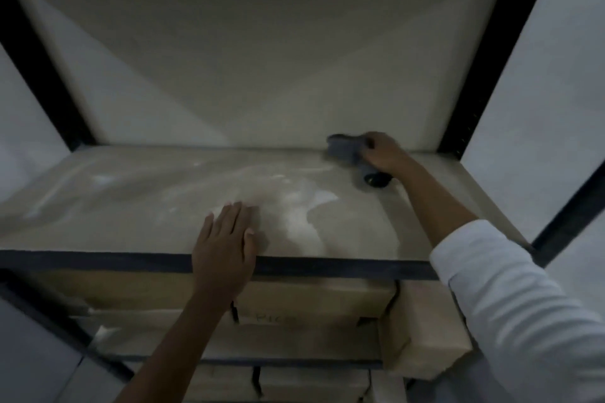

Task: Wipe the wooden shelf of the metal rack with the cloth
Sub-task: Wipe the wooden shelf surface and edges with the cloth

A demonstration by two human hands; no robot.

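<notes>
Boxes (pixel 248 314) sit nearest us, brown cartons packed on the lower level of the rack, under the dark front rail (pixel 131 260). Our left hand (pixel 226 245) lies open and flat over that rail, palm down, fingers spread onto the near part of the shelf (pixel 147 203), gripping nothing; we judge it is there to brace us. Our right arm, in a white sleeve (pixel 510 298), reaches across the right side of the shelf to the back.

Beyond the left hand the wood shows pale dusty smears and streaks, thickest around the middle and trailing off to the left. The right part, under the forearm, looks plainer and more even, though the picture is dim and blurred, so we cannot be sure it is clean.

At the far right, just against the back wall, our right hand (pixel 386 154) is closed on the grey cloth (pixel 345 149), pressing it onto the shelf. A small dark thing (pixel 376 178) sits just beneath the wrist; we cannot tell what it is.

We judge the wiping to be under way but far from finished: the back right corner is being worked, while the middle and the whole left side are left to do.
</notes>
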